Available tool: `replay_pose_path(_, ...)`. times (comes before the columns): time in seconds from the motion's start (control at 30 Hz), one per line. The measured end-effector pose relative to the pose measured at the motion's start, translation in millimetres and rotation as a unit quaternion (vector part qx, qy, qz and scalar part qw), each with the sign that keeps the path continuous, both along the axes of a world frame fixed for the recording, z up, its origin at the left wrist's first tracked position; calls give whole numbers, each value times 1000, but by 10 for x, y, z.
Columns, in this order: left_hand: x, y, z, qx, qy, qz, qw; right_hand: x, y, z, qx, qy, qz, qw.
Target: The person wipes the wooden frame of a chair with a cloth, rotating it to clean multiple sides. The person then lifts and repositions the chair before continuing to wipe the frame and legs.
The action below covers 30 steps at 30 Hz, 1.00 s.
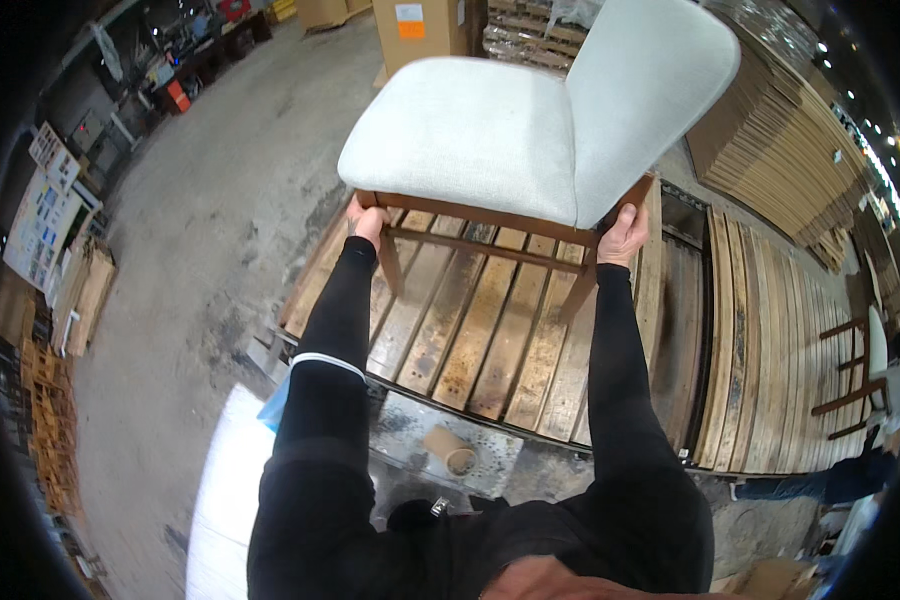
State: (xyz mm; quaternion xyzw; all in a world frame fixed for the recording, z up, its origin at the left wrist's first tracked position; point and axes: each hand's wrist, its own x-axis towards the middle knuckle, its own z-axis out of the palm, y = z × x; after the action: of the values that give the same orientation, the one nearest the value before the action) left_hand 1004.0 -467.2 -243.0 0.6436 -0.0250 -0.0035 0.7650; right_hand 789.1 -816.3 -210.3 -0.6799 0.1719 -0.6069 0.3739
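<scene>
Hands grip a pale-grey upholstered chair with brown wooden frame (490, 140), raised at upper centre: left hand (368, 220) and right hand (622, 235) closed on the stiff seat rail (likely the soundest hold; padding gives) above a slatted wooden pallet (470, 320).

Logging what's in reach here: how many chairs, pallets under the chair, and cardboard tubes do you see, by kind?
Upholstered chairs held up by left hand and right hand: 1
Wooden pallets beneath it: 1
Cardboard tubes on the floor: 1
Total: 3
</scene>
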Motion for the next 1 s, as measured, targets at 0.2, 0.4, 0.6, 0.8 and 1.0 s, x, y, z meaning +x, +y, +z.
replay_pose_path(0.2, 322, -219, -183, 42, 25, -42, 998, 244, -338, -449, 3, -3, -50, 999)
replay_pose_path(0.4, 101, -281, -28, 303, -34, -124, 944, 432, -734, -799, -25, 10, 38, 999)
replay_pose_path(0.6, -2270, 345, -686, 338, -95, -149, 925, -436, -387, -1048, -240, 339, -12, 910)
replay_pose_path(0.8, -6489, 3080, -978, 607, 30, -373, 701, -1558, 1657, -1947, -75, 424, 149, 890)
replay_pose_path(1.0, -9992, 4381, -379, 228, 624, 312, 680, -1800, 4073, -1606, 132, 450, 566, 678)
